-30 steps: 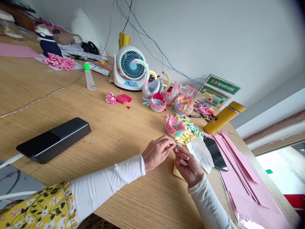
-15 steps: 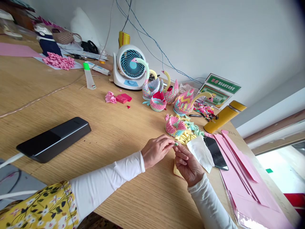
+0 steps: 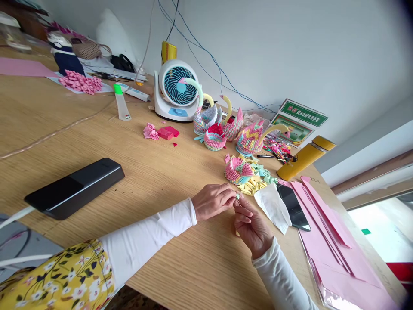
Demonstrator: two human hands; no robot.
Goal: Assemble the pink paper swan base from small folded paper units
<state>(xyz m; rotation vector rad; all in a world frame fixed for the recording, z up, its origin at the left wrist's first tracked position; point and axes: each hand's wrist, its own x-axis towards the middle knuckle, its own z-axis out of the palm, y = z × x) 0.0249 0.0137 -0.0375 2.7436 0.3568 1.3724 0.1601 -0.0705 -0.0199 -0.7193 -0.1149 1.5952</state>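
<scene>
My left hand (image 3: pixel 213 200) and my right hand (image 3: pixel 251 226) meet just above the wooden table (image 3: pixel 167 181), fingertips pinched together on a tiny green folded paper piece (image 3: pixel 238 196). Both hands are closed on it. A yellowish paper scrap (image 3: pixel 238 233) lies mostly hidden under my right hand. Just beyond the hands sit a pink folded-paper bowl (image 3: pixel 238 170) and a loose pile of yellow and green folded pieces (image 3: pixel 254 181). A white tissue (image 3: pixel 273 206) lies to the right of my hands.
Several paper swans (image 3: pixel 226 125) stand before a small desk fan (image 3: pixel 176 91). A black flat device (image 3: pixel 75 187) lies at the left, a dark phone (image 3: pixel 293 206) and pink paper sheets (image 3: pixel 329 245) at the right. A yellow bottle (image 3: pixel 305 158) lies behind them.
Both hands stay pinched on the green piece and have shifted slightly; my right hand now covers more of the yellowish scrap. The view has moved a little.
</scene>
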